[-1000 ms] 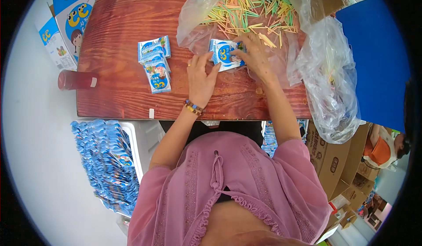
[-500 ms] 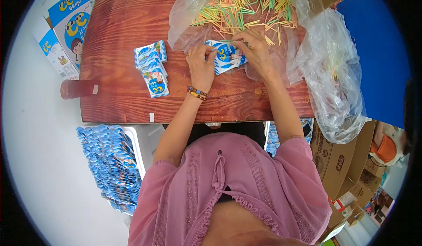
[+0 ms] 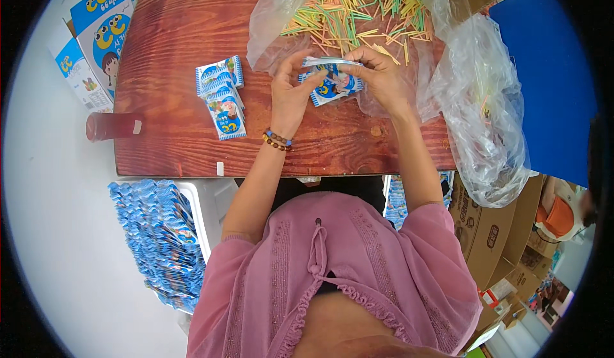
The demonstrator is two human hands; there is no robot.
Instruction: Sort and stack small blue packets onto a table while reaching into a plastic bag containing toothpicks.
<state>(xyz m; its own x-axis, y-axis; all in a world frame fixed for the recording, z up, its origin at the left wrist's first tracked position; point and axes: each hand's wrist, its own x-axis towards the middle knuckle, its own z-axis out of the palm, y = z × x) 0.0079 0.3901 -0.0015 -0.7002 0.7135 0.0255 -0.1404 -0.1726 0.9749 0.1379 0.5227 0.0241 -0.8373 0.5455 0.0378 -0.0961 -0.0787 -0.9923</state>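
Observation:
Both hands grip a small blue-and-white printed packet (image 3: 334, 89) over the table. My left hand (image 3: 291, 94) has its thumb in front of the packet's left side and its fingers behind. My right hand (image 3: 382, 80) pinches the upper right edge between thumb and fingers. A pale strip along the upper edge is lifted between the hands; I cannot tell whether it is part of this packet or another one beneath. To the left of my left hand lies a short overlapping row of similar packets (image 3: 225, 110).
Thin pastel sticks (image 3: 358, 13) lie heaped on a clear plastic bag (image 3: 483, 112) beyond my hands. A reddish tumbler (image 3: 114, 126) and a printed carton (image 3: 105, 51) stand left. A white tub (image 3: 203, 220) full of packets sits below the table edge; cardboard boxes (image 3: 492, 233) are right.
My hands have shifted their hold, with the left thumb now across the packet's front. The packet's face has tipped and slid slightly lower, and a pale upper edge now shows between the hands.

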